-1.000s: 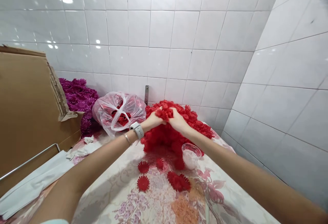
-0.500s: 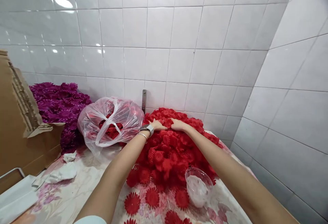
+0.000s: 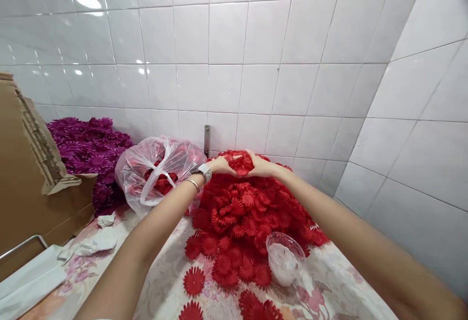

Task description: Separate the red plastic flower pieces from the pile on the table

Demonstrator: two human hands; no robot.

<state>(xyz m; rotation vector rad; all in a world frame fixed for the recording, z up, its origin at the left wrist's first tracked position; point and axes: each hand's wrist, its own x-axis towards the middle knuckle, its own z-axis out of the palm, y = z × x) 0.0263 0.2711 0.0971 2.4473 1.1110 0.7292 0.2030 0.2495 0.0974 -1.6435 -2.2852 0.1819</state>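
A large heap of red artificial flower heads (image 3: 244, 208) spreads over the table in front of me. At its far top, my left hand (image 3: 222, 165) and my right hand (image 3: 260, 165) face each other with fingers curved round a clump of red flower heads (image 3: 241, 163) between them. Some fingertips are hidden among the petals. A watch (image 3: 205, 172) and a bracelet are on my left wrist. Near the heap's right front, below my right forearm, stands a clear plastic cup (image 3: 285, 261) with whitish contents.
A tied clear plastic bag (image 3: 135, 173) with red flowers stands left of the heap. Purple flowers (image 3: 91, 149) and a torn cardboard box (image 3: 40, 188) are farther left. Crumpled paper (image 3: 97, 242) lies on the flowered tablecloth (image 3: 164, 271). Tiled walls (image 3: 263, 86) rise behind and right.
Both hands have gone from pressing into the heap to cupping a clump at its top, slightly farther apart. Flowers in the heap have shifted, several toward the front and right. The view has moved slightly.
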